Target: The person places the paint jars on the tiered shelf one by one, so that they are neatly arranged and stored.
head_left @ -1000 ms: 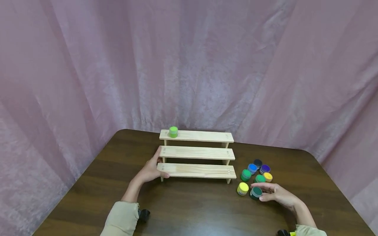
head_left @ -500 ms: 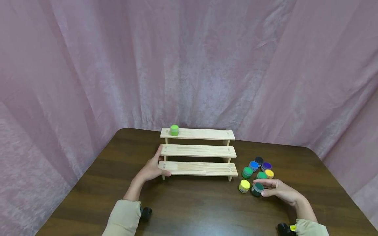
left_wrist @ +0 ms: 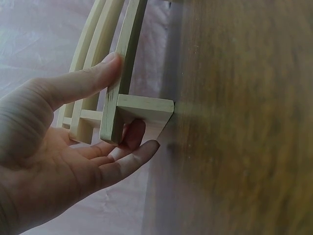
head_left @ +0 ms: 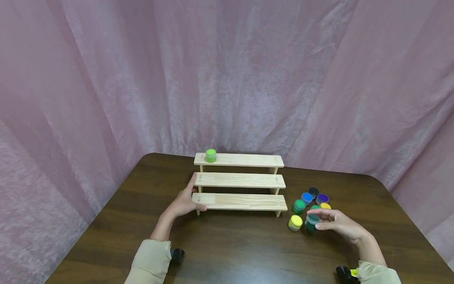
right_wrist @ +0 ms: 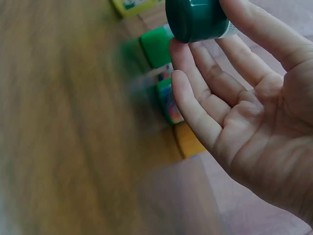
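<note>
A three-tier wooden display stand (head_left: 241, 180) stands toward the back of the table. My left hand (head_left: 183, 202) grips its left end, thumb over the lowest shelf's front edge and fingers behind, as the left wrist view also shows. One light green paint jar (head_left: 211, 156) sits on the top shelf, near the left end. My right hand (head_left: 338, 225) pinches a dark green paint jar (head_left: 311, 222) between thumb and fingers. In the right wrist view this dark green jar (right_wrist: 198, 19) is raised off the table, its base showing. Just left of it stands a yellow paint jar (head_left: 295, 223).
Behind my right hand several more jars stand grouped: green (head_left: 299, 206), blue (head_left: 306, 198), black (head_left: 313, 192), purple (head_left: 322, 199) and orange-yellow (head_left: 325, 206). Another green jar is partly hidden by my fingers. A pink curtain (head_left: 227, 79) hangs behind the brown table (head_left: 241, 248).
My right hand has lifted the dark green jar slightly off the table. My left hand keeps its hold on the stand. The whole head view has shifted a little.
</note>
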Tool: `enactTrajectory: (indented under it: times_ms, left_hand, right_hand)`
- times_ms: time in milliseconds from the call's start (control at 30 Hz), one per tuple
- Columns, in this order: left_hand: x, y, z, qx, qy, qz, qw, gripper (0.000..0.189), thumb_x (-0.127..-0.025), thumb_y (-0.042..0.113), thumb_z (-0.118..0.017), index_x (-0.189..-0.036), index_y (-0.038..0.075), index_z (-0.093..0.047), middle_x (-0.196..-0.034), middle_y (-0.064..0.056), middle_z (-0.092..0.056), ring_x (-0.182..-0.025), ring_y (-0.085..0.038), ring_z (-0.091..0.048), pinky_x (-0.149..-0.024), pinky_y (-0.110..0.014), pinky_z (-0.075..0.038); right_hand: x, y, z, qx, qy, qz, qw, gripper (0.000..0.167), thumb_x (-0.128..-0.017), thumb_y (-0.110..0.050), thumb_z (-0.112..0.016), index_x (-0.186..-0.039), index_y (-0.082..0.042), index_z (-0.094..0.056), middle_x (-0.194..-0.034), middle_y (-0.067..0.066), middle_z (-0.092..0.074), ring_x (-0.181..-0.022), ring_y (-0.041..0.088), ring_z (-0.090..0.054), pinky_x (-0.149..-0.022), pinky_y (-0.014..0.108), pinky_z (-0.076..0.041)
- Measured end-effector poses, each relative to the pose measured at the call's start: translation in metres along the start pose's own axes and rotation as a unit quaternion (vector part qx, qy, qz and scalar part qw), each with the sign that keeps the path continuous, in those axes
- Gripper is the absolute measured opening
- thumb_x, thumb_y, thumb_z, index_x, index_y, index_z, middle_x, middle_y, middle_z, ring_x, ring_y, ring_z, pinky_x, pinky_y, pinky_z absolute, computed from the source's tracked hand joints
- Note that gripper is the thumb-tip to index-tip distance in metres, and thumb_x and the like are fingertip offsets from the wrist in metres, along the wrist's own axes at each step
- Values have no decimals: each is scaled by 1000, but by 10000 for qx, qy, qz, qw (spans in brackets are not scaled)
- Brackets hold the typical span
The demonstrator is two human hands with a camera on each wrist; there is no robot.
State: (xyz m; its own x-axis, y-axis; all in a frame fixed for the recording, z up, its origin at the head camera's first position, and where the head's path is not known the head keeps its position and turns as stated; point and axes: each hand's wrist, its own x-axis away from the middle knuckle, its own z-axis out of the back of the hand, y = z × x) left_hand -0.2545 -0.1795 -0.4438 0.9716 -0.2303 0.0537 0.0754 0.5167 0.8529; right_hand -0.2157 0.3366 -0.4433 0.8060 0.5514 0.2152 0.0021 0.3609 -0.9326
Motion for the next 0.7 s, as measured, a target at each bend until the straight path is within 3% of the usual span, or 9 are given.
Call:
enactTrajectory:
  times_ms: [233,500,700]
  left_hand:
    - [3,3,0,1,-36,21,10000,128,-72,22,-87,-158,18,8,-151,-36,-28,-130,-48,-43,-100,-52,-43]
    - [6,5,-1,76,22,270,9996,125,-72,14,-86,-158,19,6,-156,-32,-21,-134,-48,-39,-103,-55,-40]
    - [4,5,0,104,-43,212,9997,126,-73,12,-85,-158,17,8,-159,-30,-14,-137,-48,-36,-103,-54,-40]
  right_hand:
    - [-9,-17,-9,243,605,-106,9978,48,-94,-15,-60,-136,3,-47,-118,-21,-58,-108,-5,-53,-88,21,-46]
    - [-30,-32,-13,257,579,-64,9980,49,-93,-15,-63,-134,6,-46,-110,-12,-64,-103,2,-58,-87,25,-48]
    - [-45,-53,-12,400,834,-111,9956,53,-92,-19,-65,-136,3,-45,-107,-11,-62,-101,6,-57,-88,34,-48]
